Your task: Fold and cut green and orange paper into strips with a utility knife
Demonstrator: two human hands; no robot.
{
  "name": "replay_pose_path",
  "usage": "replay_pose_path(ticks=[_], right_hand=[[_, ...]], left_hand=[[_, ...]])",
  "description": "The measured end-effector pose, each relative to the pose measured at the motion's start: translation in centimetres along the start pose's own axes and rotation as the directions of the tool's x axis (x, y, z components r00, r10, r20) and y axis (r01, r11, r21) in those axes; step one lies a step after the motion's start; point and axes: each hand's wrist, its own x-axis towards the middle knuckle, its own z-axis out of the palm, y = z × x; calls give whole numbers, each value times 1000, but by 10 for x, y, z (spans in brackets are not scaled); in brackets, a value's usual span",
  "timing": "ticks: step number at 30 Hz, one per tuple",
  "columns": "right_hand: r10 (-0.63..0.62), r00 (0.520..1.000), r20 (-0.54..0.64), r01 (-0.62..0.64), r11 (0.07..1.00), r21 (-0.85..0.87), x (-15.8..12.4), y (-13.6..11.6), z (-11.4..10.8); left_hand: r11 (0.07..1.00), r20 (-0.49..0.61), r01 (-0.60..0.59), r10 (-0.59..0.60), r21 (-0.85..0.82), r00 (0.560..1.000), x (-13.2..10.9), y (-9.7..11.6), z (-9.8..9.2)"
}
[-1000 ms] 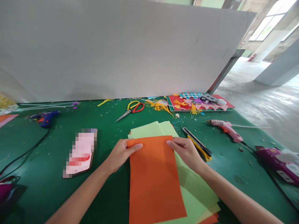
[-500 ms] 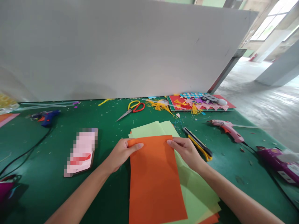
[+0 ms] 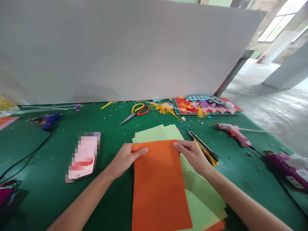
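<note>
An orange sheet of paper (image 3: pixel 160 186) is held by its far edge between both hands. My left hand (image 3: pixel 126 158) pinches the far left corner, thumb on top and fingers underneath. At the far right corner my right hand (image 3: pixel 192 154) grips in the same way. Beneath the orange sheet lies a loose stack of light green paper (image 3: pixel 204 195), with orange edges showing below it. A utility knife with a yellow and black handle (image 3: pixel 204 149) lies just beyond my right hand. The near end of the orange sheet runs out of view.
On the green table (image 3: pixel 106 118) lie scissors (image 3: pixel 138 113), a phone (image 3: pixel 84 157), a blue glue gun (image 3: pixel 50 121), a pink glue gun (image 3: pixel 234 133) and a purple device (image 3: pixel 286 166). Paper crafts and yellow tassels (image 3: pixel 166 108) lie at the back, before a white panel (image 3: pixel 134 54).
Almost nothing differs. My right hand has shifted very slightly, and the near end of the orange sheet has moved a little to the left. Both hands keep their grip.
</note>
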Motion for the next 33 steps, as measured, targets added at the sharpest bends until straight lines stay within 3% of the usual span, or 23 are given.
replay_pose_path(ticks=[14, 33], right_hand=[[-6, 1000, 16, 6, 1000, 26, 1, 4, -1], [0, 1000, 11, 0, 1000, 10, 2, 3, -2]], left_hand=[[996, 2, 40, -40, -76, 999, -1, 4, 2], [998, -6, 28, -28, -50, 1000, -2, 4, 3]])
